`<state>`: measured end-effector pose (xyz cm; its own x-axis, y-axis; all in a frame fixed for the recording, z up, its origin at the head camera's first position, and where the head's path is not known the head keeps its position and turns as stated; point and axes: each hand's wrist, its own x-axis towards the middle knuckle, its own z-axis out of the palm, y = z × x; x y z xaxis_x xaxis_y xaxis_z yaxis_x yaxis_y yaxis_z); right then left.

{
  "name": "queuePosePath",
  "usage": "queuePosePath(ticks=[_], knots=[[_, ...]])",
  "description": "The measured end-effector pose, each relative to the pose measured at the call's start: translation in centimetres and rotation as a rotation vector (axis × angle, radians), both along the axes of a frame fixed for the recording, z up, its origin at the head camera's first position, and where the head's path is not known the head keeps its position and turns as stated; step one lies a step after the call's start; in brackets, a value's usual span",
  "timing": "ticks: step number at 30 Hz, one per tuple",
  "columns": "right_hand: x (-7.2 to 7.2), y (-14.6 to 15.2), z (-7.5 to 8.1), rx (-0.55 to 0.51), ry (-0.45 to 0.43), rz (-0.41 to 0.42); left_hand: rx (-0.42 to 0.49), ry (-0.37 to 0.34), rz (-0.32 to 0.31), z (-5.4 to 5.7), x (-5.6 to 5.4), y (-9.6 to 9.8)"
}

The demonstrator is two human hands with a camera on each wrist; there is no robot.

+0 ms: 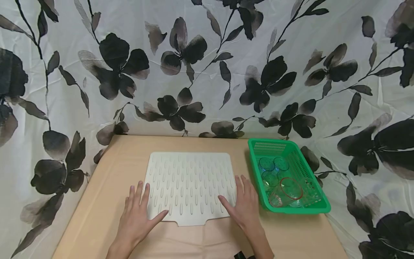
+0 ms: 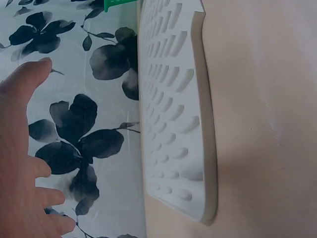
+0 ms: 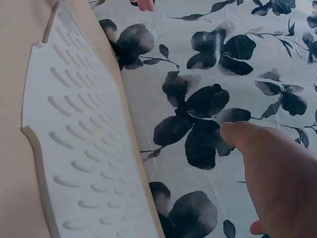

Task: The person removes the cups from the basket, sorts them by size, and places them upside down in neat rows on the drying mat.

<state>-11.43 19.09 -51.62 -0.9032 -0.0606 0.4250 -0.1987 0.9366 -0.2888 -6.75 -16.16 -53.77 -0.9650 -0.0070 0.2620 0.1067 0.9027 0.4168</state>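
Observation:
A white drying mat (image 1: 191, 187) with rows of raised oval ridges lies flat on the table, a notched edge toward me. My left hand (image 1: 135, 212) is by its left edge, fingers spread and thumb pointing inward. At the right edge, my right hand (image 1: 244, 207) is held in the same way, between the mat and a green basket (image 1: 257, 176). Neither hand grips anything. In the left wrist view the left hand (image 2: 22, 144) shows apart from the mat (image 2: 173, 119); the right hand (image 3: 282, 173) likewise in its own view.
Several clear drinking glasses (image 1: 270, 178) stand in the basket, along with a larger glass with a red rim (image 1: 291, 188). The tan table (image 1: 129, 151) ends at a floral curtain (image 1: 207, 82) behind and at both sides. A small black object (image 1: 240, 255) shows by my right forearm.

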Motion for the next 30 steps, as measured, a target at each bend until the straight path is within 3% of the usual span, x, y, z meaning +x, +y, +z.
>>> queuePosePath(ticks=[11, 18, 23, 30], knots=[[-0.5, 2.0, 1.0, -0.028, 0.077, -0.052, 0.042, -0.020, 0.015, -0.6, 0.3, -0.9], [-0.6, 3.4, 1.5, -0.075, 0.063, -0.104, 0.071, -0.054, 0.015, -1.6, 0.9, -1.4], [-0.6, 4.4, 1.9, -0.091, 0.103, -0.114, 0.072, -0.105, 0.034, -2.2, 1.2, -1.9], [-0.8, 5.6, 2.2, -0.104, 0.149, -0.146, 0.072, -0.098, 0.041, -3.2, 1.6, -2.4]])
